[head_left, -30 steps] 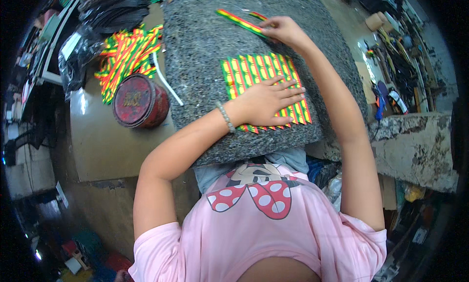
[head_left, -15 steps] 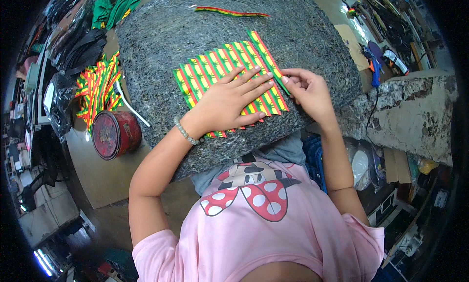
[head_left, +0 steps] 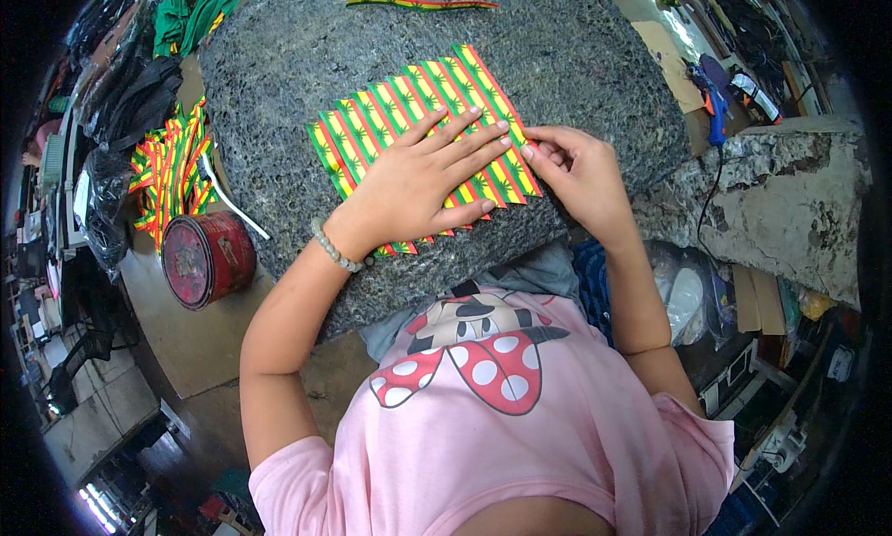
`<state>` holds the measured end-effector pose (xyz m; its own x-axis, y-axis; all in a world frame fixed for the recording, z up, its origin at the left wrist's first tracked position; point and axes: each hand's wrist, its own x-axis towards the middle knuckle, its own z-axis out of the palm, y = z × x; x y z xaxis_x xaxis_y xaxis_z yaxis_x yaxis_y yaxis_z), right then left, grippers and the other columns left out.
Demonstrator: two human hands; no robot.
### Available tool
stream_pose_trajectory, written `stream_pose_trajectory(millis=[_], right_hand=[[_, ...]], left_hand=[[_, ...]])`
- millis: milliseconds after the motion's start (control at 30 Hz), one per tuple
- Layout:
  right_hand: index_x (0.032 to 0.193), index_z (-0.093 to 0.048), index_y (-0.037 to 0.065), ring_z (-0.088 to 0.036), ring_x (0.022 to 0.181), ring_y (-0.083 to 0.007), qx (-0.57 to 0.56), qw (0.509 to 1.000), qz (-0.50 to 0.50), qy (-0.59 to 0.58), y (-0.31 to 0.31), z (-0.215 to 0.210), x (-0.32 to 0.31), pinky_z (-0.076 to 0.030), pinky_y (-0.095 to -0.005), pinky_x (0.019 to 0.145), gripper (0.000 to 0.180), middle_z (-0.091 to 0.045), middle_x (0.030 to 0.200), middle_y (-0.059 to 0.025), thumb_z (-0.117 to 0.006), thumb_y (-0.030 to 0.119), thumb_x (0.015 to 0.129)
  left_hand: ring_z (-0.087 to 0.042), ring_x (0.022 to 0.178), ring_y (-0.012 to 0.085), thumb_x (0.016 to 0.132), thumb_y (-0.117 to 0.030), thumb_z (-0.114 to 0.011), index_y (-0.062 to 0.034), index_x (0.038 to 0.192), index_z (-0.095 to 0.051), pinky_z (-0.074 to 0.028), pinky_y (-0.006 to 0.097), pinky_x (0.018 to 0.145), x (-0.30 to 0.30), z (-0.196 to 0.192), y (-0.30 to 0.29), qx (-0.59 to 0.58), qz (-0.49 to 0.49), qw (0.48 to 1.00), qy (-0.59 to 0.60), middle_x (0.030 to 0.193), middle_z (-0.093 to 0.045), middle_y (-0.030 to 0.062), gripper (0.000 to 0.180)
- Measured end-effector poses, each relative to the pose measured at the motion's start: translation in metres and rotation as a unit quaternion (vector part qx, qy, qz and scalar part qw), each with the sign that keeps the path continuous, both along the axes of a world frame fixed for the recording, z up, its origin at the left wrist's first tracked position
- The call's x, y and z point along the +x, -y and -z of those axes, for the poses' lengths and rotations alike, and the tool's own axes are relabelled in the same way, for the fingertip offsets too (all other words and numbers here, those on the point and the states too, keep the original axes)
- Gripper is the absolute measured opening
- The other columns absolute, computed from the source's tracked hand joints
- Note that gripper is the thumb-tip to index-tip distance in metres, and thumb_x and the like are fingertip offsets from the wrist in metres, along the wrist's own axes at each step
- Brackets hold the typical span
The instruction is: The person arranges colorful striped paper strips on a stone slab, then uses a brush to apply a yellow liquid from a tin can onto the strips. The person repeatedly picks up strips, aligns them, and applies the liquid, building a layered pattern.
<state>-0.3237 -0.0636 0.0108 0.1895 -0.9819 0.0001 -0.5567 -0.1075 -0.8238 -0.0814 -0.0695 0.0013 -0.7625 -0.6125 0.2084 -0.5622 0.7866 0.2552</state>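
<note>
Red, yellow and green ribbon strips (head_left: 381, 109) with dark leaf prints lie side by side in a slanted block on the grey mottled padded surface (head_left: 595, 71). My left hand (head_left: 409, 188) rests flat across them, fingers spread, and hides their middle. Along the block's right side runs the outermost ribbon strip (head_left: 493, 95). My right hand (head_left: 583, 178) pinches at that strip's edge with thumb and forefinger, the other fingers curled. One more loose ribbon strip (head_left: 423, 3) lies apart at the far edge of the pad.
A pile of similar ribbon strips (head_left: 177, 169) lies left of the pad, behind a round red tin (head_left: 209, 257). A white cord (head_left: 232, 202) hangs along the pad's left edge. At the right are a blue corded tool (head_left: 715, 118) and a rough concrete ledge (head_left: 771, 197).
The outermost ribbon strip, earlier slightly apart and tilted up at its near end, now lies flush against the block. The view has shifted a little, moving the pad leftward.
</note>
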Motion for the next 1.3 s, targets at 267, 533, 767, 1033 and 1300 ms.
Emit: stream_pose_trajectory(millis=[267, 533, 767, 1033, 1300], right_hand=[[0.114, -0.073, 0.001, -0.056, 0.066, -0.0115, -0.048, 0.997, -0.02, -0.06, -0.004, -0.009, 0.001, -0.046, -0.0278, 0.061, 0.027, -0.065, 0.08, -0.0088, -0.073, 0.013, 0.09], [0.114, -0.071, 0.0, -0.059, 0.068, -0.0153, -0.077, 0.995, 0.003, -0.071, -0.014, -0.004, 0.004, -0.048, -0.0297, 0.063, 0.024, -0.067, 0.085, -0.0124, -0.069, 0.011, 0.093], [0.114, -0.071, -0.001, -0.061, 0.069, -0.0178, -0.078, 0.994, 0.006, -0.076, -0.017, -0.004, 0.004, -0.049, -0.0305, 0.064, 0.023, -0.067, 0.087, -0.0137, -0.067, 0.011, 0.094], [0.116, -0.07, -0.001, -0.061, 0.069, -0.0186, -0.082, 0.993, -0.023, -0.087, -0.015, -0.006, -0.001, -0.048, -0.0313, 0.063, 0.024, -0.066, 0.088, -0.0132, -0.067, 0.011, 0.095], [0.115, -0.069, -0.002, -0.066, 0.083, -0.0367, -0.055, 0.992, -0.043, -0.106, -0.012, -0.012, -0.001, -0.052, -0.0425, 0.075, 0.024, -0.066, 0.092, -0.0195, -0.064, 0.01, 0.094]], left_hand=[[-0.038, 0.146, 0.0284, 0.096, -0.051, -0.054, -0.0132, 0.15, -0.047, -0.027, 0.048, 0.121, -0.001, 0.0, 0.0, -0.016, 0.0, 1.0, -0.009, 0.153, -0.047, 0.006, 0.066], [-0.038, 0.146, 0.0283, 0.095, -0.051, -0.053, -0.0144, 0.15, -0.047, -0.027, 0.048, 0.121, -0.001, 0.001, 0.0, -0.018, -0.001, 1.0, -0.009, 0.153, -0.047, 0.0052, 0.066], [-0.039, 0.144, 0.0285, 0.095, -0.051, -0.055, -0.0153, 0.151, -0.046, -0.026, 0.048, 0.121, -0.002, 0.001, 0.0, -0.01, -0.003, 1.0, -0.012, 0.153, -0.047, 0.0044, 0.067], [-0.039, 0.144, 0.0278, 0.094, -0.052, -0.055, -0.017, 0.151, -0.046, -0.026, 0.048, 0.121, -0.002, 0.002, 0.001, -0.013, -0.003, 1.0, -0.014, 0.154, -0.047, 0.0038, 0.067], [-0.041, 0.143, 0.0286, 0.094, -0.053, -0.055, -0.0172, 0.151, -0.046, -0.026, 0.048, 0.121, -0.001, 0.003, 0.001, -0.009, -0.004, 1.0, -0.017, 0.155, -0.046, 0.0036, 0.067]])
